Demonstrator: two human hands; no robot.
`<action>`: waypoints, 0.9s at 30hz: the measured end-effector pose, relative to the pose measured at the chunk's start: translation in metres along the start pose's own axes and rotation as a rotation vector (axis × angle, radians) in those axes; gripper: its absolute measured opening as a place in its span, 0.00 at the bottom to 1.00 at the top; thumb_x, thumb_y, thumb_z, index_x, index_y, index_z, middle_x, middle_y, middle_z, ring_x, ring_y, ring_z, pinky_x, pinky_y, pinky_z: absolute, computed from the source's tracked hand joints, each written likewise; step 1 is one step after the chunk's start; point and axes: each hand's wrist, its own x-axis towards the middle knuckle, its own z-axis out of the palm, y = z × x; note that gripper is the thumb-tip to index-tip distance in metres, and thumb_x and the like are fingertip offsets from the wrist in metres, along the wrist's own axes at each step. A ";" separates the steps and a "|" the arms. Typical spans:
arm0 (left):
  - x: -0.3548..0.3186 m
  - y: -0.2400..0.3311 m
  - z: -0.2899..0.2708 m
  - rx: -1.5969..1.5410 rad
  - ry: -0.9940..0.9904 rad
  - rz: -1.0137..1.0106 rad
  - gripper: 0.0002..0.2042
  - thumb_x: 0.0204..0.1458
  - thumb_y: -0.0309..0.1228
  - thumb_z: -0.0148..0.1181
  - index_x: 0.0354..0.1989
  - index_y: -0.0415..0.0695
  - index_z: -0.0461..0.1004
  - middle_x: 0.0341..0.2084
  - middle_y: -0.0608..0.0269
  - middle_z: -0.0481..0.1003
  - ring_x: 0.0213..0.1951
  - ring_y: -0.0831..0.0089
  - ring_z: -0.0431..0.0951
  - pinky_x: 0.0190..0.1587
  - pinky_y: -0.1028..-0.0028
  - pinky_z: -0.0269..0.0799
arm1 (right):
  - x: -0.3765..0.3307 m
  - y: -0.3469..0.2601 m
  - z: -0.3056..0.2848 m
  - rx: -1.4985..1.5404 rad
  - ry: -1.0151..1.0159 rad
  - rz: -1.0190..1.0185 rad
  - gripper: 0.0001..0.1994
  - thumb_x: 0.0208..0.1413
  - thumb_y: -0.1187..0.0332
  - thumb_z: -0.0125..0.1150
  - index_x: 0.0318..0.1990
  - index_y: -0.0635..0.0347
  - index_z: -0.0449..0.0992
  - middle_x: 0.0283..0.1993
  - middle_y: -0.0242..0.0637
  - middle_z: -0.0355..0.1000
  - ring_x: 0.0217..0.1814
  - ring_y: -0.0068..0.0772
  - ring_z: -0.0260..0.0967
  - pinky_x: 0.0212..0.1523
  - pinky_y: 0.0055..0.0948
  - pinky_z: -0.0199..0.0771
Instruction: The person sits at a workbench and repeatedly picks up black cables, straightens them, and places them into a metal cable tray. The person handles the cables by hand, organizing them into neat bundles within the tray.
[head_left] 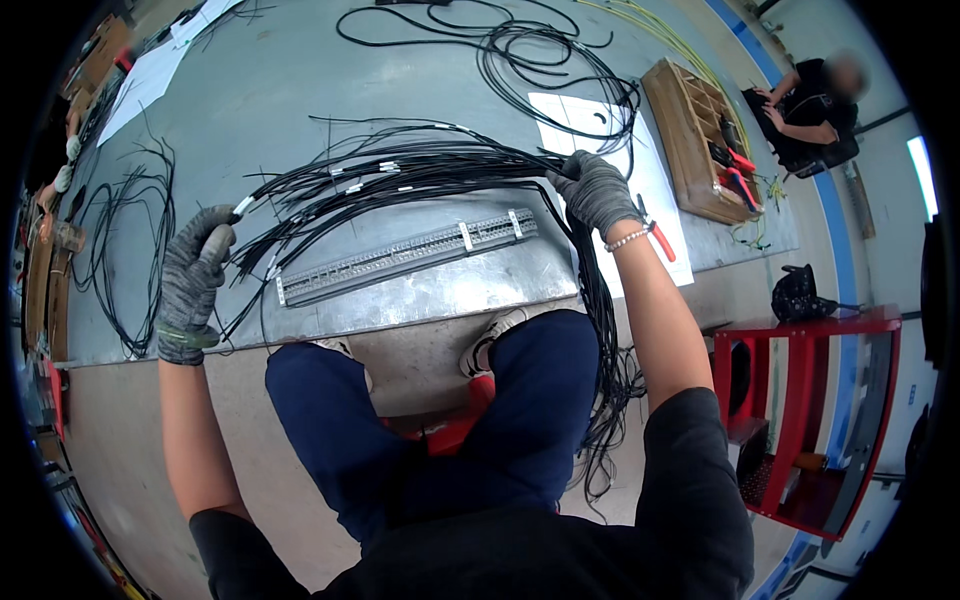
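A thick bundle of black cables [420, 170] with small white labels runs across the metal table, then hangs over the front edge to the right of my legs. My right hand [597, 190], in a grey glove, is closed around the bundle's right part. At the left end, my gloved left hand [195, 275] pinches the tip of one black cable by its white label [243, 206]. Several loose ends fan out beside it. Between my hands and the table's front edge lies a long grey terminal strip [400, 260] with white end pieces. Pliers with red handles [660, 240] lie by my right wrist.
Coiled black cables [515, 50] lie at the back, and another loose loop [130, 240] at the left. A wooden box [690, 150] with tools stands right of a white paper sheet [560, 115]. A red cart [800, 420] is at right. Another person [815, 105] sits far right.
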 end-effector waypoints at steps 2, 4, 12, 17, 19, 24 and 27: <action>-0.001 0.002 0.008 0.009 -0.048 0.006 0.11 0.54 0.35 0.58 0.44 0.47 0.77 0.22 0.76 0.68 0.22 0.89 0.62 0.20 0.85 0.56 | 0.012 0.039 0.021 0.257 0.027 -0.033 0.14 0.50 0.59 0.63 0.35 0.61 0.75 0.30 0.43 0.75 0.35 0.41 0.73 0.40 0.34 0.72; -0.001 0.000 0.014 0.023 -0.119 0.025 0.12 0.54 0.35 0.58 0.45 0.46 0.77 0.21 0.77 0.67 0.21 0.89 0.61 0.20 0.85 0.56 | 0.015 0.049 0.026 0.639 -0.107 0.119 0.10 0.54 0.63 0.61 0.34 0.62 0.75 0.29 0.36 0.75 0.31 0.23 0.70 0.35 0.24 0.71; 0.006 -0.006 0.039 -0.050 -0.089 -0.016 0.07 0.58 0.30 0.53 0.42 0.43 0.73 0.24 0.73 0.70 0.22 0.87 0.64 0.25 0.84 0.63 | -0.008 0.058 0.015 0.684 -0.211 0.026 0.13 0.56 0.60 0.59 0.37 0.61 0.76 0.31 0.34 0.75 0.34 0.26 0.72 0.37 0.28 0.73; 0.006 -0.012 0.023 -0.052 -0.100 0.037 0.07 0.58 0.30 0.53 0.41 0.44 0.72 0.26 0.72 0.71 0.23 0.86 0.65 0.26 0.84 0.63 | -0.017 0.024 0.016 0.041 0.134 -0.263 0.13 0.56 0.60 0.54 0.40 0.58 0.76 0.36 0.49 0.74 0.39 0.50 0.72 0.42 0.41 0.71; 0.008 -0.014 0.022 -0.031 -0.113 0.080 0.06 0.58 0.30 0.53 0.41 0.43 0.72 0.25 0.71 0.71 0.23 0.86 0.65 0.26 0.84 0.63 | -0.013 0.016 0.019 0.018 0.101 -0.165 0.14 0.56 0.58 0.53 0.41 0.56 0.76 0.35 0.47 0.75 0.39 0.48 0.73 0.42 0.42 0.71; 0.010 -0.021 0.024 0.112 -0.062 0.038 0.06 0.57 0.30 0.54 0.39 0.44 0.73 0.24 0.73 0.70 0.24 0.86 0.65 0.26 0.83 0.63 | 0.002 0.006 0.031 -0.021 0.065 -0.009 0.16 0.54 0.53 0.56 0.39 0.56 0.78 0.36 0.44 0.76 0.40 0.45 0.73 0.44 0.40 0.72; 0.014 -0.028 0.027 0.079 -0.054 0.022 0.05 0.56 0.26 0.54 0.39 0.42 0.73 0.25 0.72 0.70 0.27 0.84 0.66 0.29 0.82 0.66 | 0.009 0.009 0.040 0.009 0.081 0.005 0.16 0.54 0.53 0.57 0.38 0.56 0.78 0.36 0.44 0.76 0.41 0.45 0.74 0.44 0.40 0.72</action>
